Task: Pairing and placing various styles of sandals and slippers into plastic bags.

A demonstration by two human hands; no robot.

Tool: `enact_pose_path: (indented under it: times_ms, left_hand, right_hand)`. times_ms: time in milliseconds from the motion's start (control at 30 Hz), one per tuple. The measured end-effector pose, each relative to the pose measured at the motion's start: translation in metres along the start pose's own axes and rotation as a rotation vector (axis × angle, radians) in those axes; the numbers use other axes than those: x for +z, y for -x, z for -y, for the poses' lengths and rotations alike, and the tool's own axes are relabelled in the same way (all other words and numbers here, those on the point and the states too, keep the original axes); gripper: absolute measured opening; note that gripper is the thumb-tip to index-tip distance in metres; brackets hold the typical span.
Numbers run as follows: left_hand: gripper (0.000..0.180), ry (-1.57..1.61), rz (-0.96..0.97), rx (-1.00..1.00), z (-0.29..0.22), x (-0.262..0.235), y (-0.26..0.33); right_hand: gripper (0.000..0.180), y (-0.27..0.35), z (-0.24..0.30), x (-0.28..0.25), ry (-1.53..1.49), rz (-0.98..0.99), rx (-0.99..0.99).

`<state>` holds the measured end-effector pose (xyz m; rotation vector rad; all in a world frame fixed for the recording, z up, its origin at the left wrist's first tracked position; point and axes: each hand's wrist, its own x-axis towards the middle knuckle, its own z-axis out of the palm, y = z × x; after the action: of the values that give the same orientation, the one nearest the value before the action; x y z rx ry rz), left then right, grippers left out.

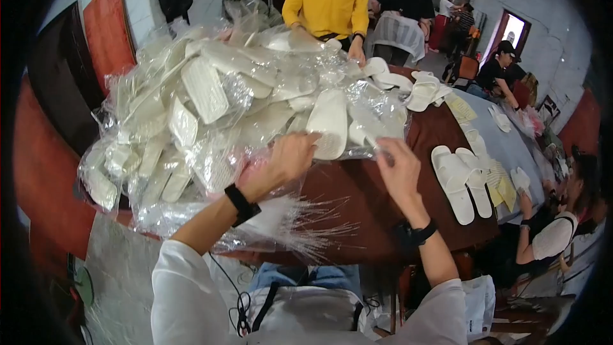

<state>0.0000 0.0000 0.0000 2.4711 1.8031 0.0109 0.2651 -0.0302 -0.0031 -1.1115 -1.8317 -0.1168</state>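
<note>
Across the front edge of the big pile lies a pair of white slippers (330, 129) in a clear plastic bag (359, 152). My left hand (294, 155) is closed at the bag's left side, fingertips beside one slipper's end. At the bag's other lower corner, my right hand (400, 167) pinches the plastic with thumb and fingers. A finished-looking pair of white open-toed slippers (454, 185) rests unwrapped on the brown table, to the right of my right hand. Both my wrists wear black bands.
Bagged slippers (204, 89) heap high over the table's left and middle. Thin clear strands (303, 220) spread near its front edge. More slippers (424, 91) and yellow sheets (501, 185) lie rightward. A person in yellow (325, 0) stands opposite; another person (555, 233) sits at right.
</note>
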Motion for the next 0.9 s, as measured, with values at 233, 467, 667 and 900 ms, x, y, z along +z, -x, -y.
enact_pose_path:
  times_ms: [233, 467, 667, 900]
  left_hand:
    - [0.056, 0.073, -0.648, 0.277, -0.028, 0.019, 0.015]
    - [0.027, 0.094, -0.851, 0.278, -0.025, -0.074, 0.011]
    - [0.024, 0.241, -0.850, 0.388, -0.037, -0.129, 0.015]
    - [0.023, 0.315, -0.301, 0.477, -0.002, -0.100, -0.021]
  right_hand:
    - [0.015, -0.022, 0.022, -0.012, -0.053, 0.004, -0.055]
    - [0.014, -0.071, 0.023, -0.048, -0.104, -0.195, -0.115]
    - [0.015, -0.093, 0.012, -0.063, -0.432, -0.313, 0.058]
    - [0.018, -0.078, -0.033, -0.024, -0.514, 0.009, 0.277]
